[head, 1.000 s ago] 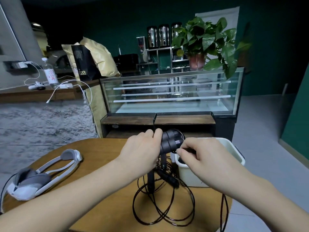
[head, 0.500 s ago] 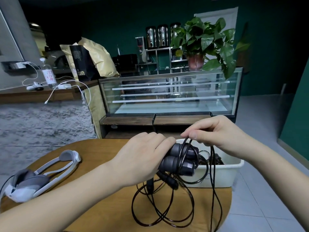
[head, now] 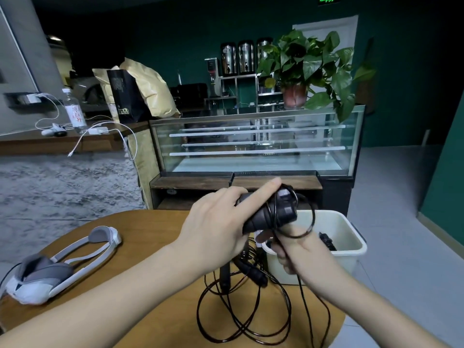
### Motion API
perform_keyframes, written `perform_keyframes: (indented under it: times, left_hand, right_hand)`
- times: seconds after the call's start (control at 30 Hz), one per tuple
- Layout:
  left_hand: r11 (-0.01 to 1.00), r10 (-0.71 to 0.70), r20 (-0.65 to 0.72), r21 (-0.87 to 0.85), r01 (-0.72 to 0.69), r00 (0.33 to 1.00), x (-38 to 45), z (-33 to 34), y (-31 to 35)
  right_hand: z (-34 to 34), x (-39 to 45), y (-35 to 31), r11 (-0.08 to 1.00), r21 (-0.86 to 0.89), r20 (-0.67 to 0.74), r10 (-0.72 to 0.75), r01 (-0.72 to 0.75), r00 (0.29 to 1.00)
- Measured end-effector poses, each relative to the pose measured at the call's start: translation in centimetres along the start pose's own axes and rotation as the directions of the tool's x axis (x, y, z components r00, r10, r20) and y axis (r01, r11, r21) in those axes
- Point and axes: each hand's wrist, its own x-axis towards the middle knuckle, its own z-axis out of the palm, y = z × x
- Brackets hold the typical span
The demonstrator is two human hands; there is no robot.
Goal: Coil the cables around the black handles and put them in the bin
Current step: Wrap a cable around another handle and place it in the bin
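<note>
My left hand (head: 216, 227) grips the pair of black handles (head: 271, 212) and holds them above the table, next to the bin's near left corner; its index finger lies straight along the top. A few turns of thin black cable wrap the handles. My right hand (head: 298, 252) is below the handles and pinches the cable, a loop of it arcing over the bin. The loose rest of the cable (head: 241, 320) lies in coils on the table below. The white bin (head: 351, 249) stands at the table's right edge with some black items inside.
A grey and white headset (head: 60, 264) lies on the round wooden table (head: 140, 247) at the left. Another black handle (head: 226, 275) and a black plug piece (head: 253, 272) rest among the coils. A glass display case (head: 256, 144) stands behind the table.
My right hand has come down from above the handles to below them, carrying the cable around. My left hand has raised the handles and stretched out its index finger.
</note>
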Motion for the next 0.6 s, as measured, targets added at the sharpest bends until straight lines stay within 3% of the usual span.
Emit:
perform_keyframes:
  times: [0.1, 0.23, 0.47, 0.6]
  left_hand:
    - [0.99, -0.04, 0.007, 0.138, 0.038, 0.999, 0.6, 0.6, -0.9]
    - [0.971, -0.053, 0.047, 0.237, 0.04, 0.997, 0.5, 1.2, -1.7]
    - [0.944, 0.021, 0.143, 0.324, -0.067, 0.989, 0.2, 1.1, -1.0]
    - [0.938, 0.164, 0.177, 0.278, -0.209, 0.971, -0.3, 0.9, -0.4]
  right_hand:
    - [1.1, -2.1, -0.7, 0.926, -0.344, 0.0, -0.166, 0.155, 0.986]
    - [0.8, -3.5, -3.5, 0.785, -0.59, -0.034, -0.258, 0.189, 0.966]
    - [-0.6, -3.7, -6.8, 0.572, -0.781, 0.045, -0.346, 0.25, 0.937]
    - [-3.0, -1.9, -7.8, 0.594, -0.746, 0.074, -0.375, 0.301, 0.924]
